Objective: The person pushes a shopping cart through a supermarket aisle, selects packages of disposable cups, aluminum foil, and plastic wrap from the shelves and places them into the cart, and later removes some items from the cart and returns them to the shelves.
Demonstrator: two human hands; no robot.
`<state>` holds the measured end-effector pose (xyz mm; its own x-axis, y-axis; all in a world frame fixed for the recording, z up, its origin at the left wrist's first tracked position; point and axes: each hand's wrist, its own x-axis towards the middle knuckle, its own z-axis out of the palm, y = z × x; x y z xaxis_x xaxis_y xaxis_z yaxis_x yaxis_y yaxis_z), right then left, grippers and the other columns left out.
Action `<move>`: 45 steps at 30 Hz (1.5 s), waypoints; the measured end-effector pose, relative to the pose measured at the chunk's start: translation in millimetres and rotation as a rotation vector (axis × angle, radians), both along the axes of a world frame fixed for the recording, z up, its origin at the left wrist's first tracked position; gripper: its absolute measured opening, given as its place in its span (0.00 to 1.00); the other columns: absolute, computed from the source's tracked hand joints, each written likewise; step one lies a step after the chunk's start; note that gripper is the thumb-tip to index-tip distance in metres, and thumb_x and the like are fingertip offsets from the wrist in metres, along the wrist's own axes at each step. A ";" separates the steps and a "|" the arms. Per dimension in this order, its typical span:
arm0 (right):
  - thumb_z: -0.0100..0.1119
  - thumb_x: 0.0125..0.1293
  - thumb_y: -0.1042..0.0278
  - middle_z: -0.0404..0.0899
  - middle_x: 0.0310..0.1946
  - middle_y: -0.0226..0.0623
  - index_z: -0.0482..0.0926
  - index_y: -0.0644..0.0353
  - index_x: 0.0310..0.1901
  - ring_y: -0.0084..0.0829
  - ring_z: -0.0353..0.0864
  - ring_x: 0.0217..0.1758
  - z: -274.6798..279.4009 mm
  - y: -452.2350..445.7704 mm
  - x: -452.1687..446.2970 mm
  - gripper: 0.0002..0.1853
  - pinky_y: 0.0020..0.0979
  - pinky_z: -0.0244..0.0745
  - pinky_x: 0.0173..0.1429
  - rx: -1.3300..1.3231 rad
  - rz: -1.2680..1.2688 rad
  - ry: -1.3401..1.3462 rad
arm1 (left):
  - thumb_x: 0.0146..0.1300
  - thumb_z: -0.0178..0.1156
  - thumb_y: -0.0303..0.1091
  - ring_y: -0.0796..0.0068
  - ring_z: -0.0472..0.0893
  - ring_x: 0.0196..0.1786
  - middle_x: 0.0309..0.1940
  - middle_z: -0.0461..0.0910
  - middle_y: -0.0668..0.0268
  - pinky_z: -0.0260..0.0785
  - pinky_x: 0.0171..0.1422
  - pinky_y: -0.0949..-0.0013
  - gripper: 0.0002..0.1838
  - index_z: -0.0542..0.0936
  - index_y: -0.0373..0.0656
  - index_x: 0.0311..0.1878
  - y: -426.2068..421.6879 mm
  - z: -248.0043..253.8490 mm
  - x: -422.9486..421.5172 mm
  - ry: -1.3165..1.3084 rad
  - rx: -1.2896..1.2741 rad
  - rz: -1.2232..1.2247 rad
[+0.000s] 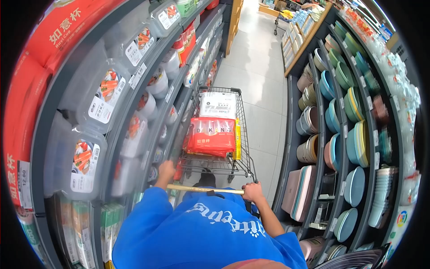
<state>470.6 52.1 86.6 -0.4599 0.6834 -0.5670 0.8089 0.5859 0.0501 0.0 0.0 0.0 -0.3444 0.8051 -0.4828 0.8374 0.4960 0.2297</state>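
Both of my hands are at the pale handle bar (204,189) of a wire shopping cart (218,164) in front of me. My left hand (165,172), slightly blurred, is closed round the bar near its left end, close to the shelves. Round the right end of the same bar, my right hand (253,191) is closed too. Inside the cart lies a red pack (211,138) printed "DEKANG". Behind it is a white pack (217,104) with black print, and a yellow item (238,140) stands along the right side.
Shelves with clear plastic food boxes (107,92) and red cup packs (29,89) run close along the left. Right-hand shelves hold colourful basins (357,142) and buckets (307,120). A tiled aisle floor (261,76) leads ahead to another cart (282,20).
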 end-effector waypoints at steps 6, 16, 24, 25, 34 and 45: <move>0.65 0.53 0.41 0.88 0.36 0.31 0.89 0.43 0.41 0.35 0.87 0.47 25.4 73.3 -11.6 0.19 0.51 0.71 0.54 -0.042 0.073 -0.015 | 0.57 0.70 0.39 0.46 0.85 0.52 0.48 0.85 0.48 0.78 0.57 0.48 0.16 0.87 0.39 0.44 58.4 39.8 4.6 -0.042 0.052 0.054; 0.65 0.51 0.45 0.88 0.34 0.34 0.86 0.48 0.36 0.38 0.86 0.45 24.7 188.3 -7.4 0.18 0.48 0.70 0.53 0.021 0.059 -0.024 | 0.56 0.71 0.41 0.45 0.81 0.60 0.57 0.80 0.49 0.75 0.63 0.47 0.22 0.83 0.43 0.53 168.8 25.3 -6.2 -0.153 0.009 0.072; 0.64 0.51 0.45 0.87 0.31 0.38 0.84 0.51 0.34 0.42 0.87 0.41 20.0 284.1 -1.9 0.18 0.50 0.73 0.52 0.074 0.106 0.009 | 0.58 0.71 0.45 0.46 0.78 0.64 0.62 0.76 0.50 0.72 0.66 0.48 0.30 0.78 0.49 0.64 237.0 33.0 -11.4 -0.300 0.055 0.104; 0.64 0.51 0.45 0.87 0.31 0.38 0.84 0.51 0.34 0.42 0.87 0.41 19.9 295.9 -2.6 0.18 0.50 0.73 0.52 0.079 0.109 0.009 | 0.58 0.71 0.45 0.46 0.78 0.64 0.62 0.76 0.50 0.72 0.67 0.48 0.32 0.77 0.50 0.66 243.8 33.1 -13.3 -0.314 0.074 0.103; 0.64 0.52 0.45 0.87 0.30 0.39 0.84 0.52 0.34 0.44 0.87 0.40 26.6 385.9 -12.9 0.18 0.52 0.75 0.54 0.091 0.088 0.006 | 0.59 0.64 0.33 0.43 0.82 0.57 0.53 0.81 0.48 0.75 0.60 0.45 0.23 0.76 0.46 0.60 328.3 49.5 -19.6 -0.227 0.085 0.020; 0.64 0.54 0.47 0.87 0.33 0.38 0.85 0.51 0.38 0.40 0.87 0.44 37.6 488.0 -28.6 0.18 0.46 0.73 0.53 0.086 0.087 -0.012 | 0.59 0.62 0.30 0.45 0.86 0.51 0.46 0.86 0.47 0.80 0.54 0.48 0.18 0.79 0.40 0.53 459.1 28.1 -31.7 -0.082 0.057 -0.107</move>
<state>442.1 540.0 124.3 -0.5127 0.6876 -0.5141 0.7544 0.6467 0.1126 -31.7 459.1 28.1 -0.2169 0.8622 -0.4578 0.8620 0.3892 0.3246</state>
